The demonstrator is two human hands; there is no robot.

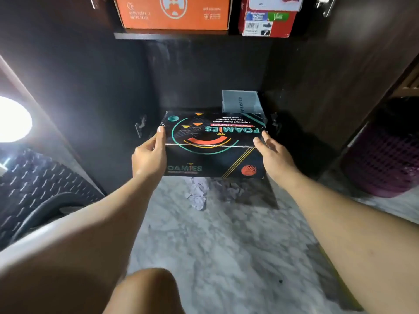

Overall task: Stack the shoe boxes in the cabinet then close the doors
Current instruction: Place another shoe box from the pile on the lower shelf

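At the mouth of the lower cabinet compartment, a black shoe box (pixel 213 143) printed with bright shapes is held level between two bare hands, one on each short end. The left hand (pixel 148 158) has its fingers (pixel 160 137) wrapped against the left end with the thumb up on the lid edge; the right hand (pixel 273 155) presses the right end, its fingers half spread along the side, so both hands are gripping the box by squeeze rather than from beneath. The box looks to sit at the front lip of the compartment, over the marble floor (pixel 226 234), though I cannot tell whether its far edge already rests on the cabinet bottom. Behind it, to the right, a small grey box (pixel 241 102) stands against the back wall. On the shelf (pixel 158 35) above sit an orange box (pixel 174 12) and a red box (pixel 267 21) with another on top.

To do this step well, I judge the box should go straight in and stay level, kept square to the side walls. Easing it left of the grey box, or stopping short of it, would avoid knocking that one askew. Both open doors carry hinges (pixel 140 126) near the box ends, so knuckles want watching. It must sit fully inside the front edge, or the doors will not close.
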